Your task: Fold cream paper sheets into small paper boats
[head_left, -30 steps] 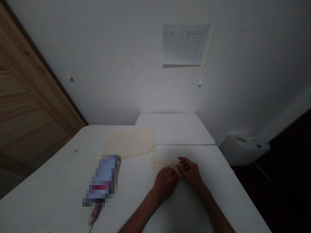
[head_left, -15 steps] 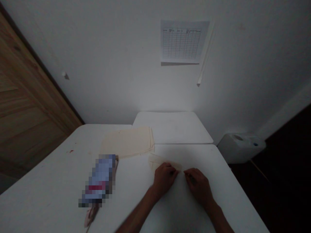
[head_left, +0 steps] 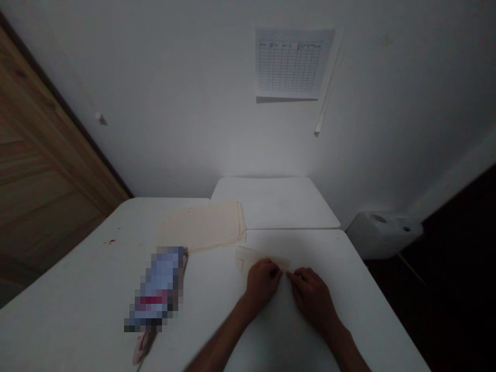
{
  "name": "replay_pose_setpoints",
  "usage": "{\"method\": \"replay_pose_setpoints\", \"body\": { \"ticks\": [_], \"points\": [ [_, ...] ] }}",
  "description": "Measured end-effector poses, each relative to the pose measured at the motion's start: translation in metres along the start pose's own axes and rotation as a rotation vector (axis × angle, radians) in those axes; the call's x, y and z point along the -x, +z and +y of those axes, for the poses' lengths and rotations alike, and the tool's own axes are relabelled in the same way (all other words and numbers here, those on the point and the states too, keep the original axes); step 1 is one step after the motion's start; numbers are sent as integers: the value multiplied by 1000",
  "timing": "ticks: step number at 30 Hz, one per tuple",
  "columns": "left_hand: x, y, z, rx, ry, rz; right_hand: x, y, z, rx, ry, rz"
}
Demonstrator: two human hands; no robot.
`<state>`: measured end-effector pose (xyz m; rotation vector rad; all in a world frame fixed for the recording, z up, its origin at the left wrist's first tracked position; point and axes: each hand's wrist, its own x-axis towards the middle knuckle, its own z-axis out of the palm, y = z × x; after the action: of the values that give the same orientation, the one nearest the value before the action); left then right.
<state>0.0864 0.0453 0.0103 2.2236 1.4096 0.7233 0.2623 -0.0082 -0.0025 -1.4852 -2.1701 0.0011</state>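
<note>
Sheet (head_left: 253,257), pale, on worktop (head_left: 356,281) nr far edge. L hand (head_left: 262,285) atop, fingers curled; R hand (head_left: 313,294) nr its R end, fingertips pinched narrow; can't tell if either grips it.

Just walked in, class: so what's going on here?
Someone is handling a small cream sheet on a white table. The left hand lies over it and the right hand is at its right end; the exact grip is too dim to tell. Larger cream sheets lie farther back to the left, with a blurred blue item nearer.
</note>
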Motion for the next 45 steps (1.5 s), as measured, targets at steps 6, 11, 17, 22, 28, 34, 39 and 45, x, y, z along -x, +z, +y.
{"method": "replay_pose_setpoints", "body": {
  "ticks": [6,11,17,22,28,34,39,45],
  "points": [
    [-1,2,-1,8,-27,17,-1,0,-3,43,11,-19],
    [-1,3,-1,24,-28,20,-2,-1,-5,62,31,-23],
    [-2,3,0,48,-36,21,-4,-2,-5,96,24,-13],
    [0,-1,-1,85,-40,38,-8,-4,-7,139,52,-35],
    [4,-8,-6,157,84,-22,-11,-2,-9,150,75,-18],
    [12,-6,-9,158,140,-27,-19,0,-16,154,133,10],
    [22,-8,-7,42,259,-3,-22,0,-19,156,163,27],
    [31,-14,-6,-67,356,-92,-21,2,-16,112,171,54]
  ]
}}
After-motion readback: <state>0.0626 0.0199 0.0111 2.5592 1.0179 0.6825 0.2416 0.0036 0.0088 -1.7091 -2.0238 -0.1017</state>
